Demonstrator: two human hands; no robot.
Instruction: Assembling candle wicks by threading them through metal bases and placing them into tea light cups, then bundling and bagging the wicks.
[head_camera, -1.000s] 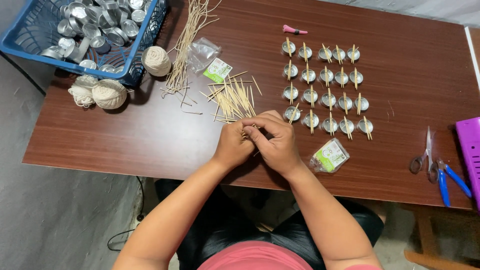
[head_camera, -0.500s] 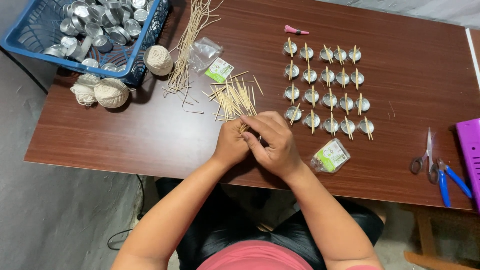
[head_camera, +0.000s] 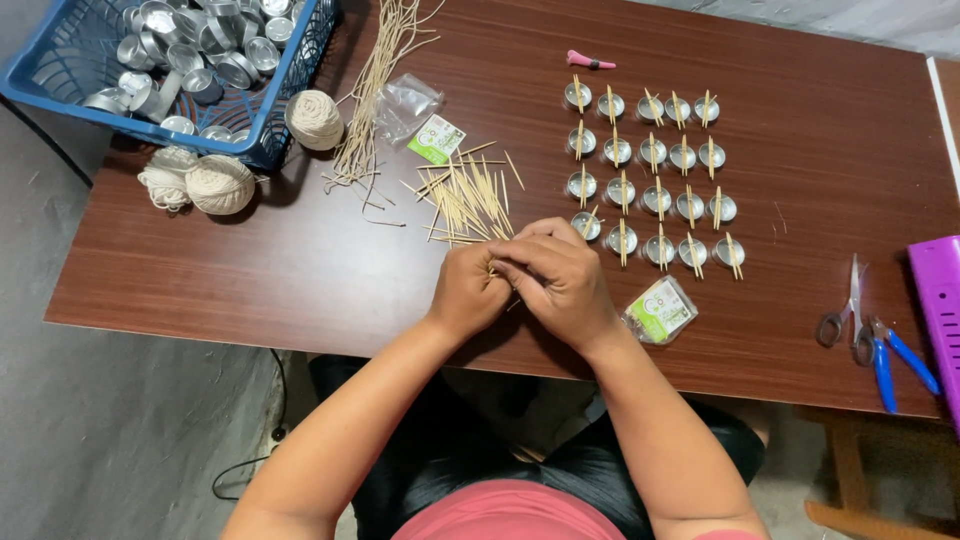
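My left hand (head_camera: 468, 290) and my right hand (head_camera: 560, 280) are pressed together over the brown table (head_camera: 300, 270), fingers closed around a thin wooden stick (head_camera: 491, 268) whose tip peeks out between them. What else the fingers hold is hidden. Just beyond the hands lies a loose pile of short wooden sticks (head_camera: 468, 198). To the right stand rows of small metal cups (head_camera: 650, 165), each with a stick laid across it.
A blue basket (head_camera: 270, 110) of empty metal cups sits far left, with balls of cream string (head_camera: 220, 183) and long wick strands (head_camera: 375, 90) beside it. Small plastic packets (head_camera: 662, 310), a pink tool (head_camera: 588, 62), scissors (head_camera: 845, 310), blue pliers (head_camera: 895, 355) and a purple box (head_camera: 940, 300) lie around.
Both hands stay at the same spot; only the fingers shift slightly around the stick.
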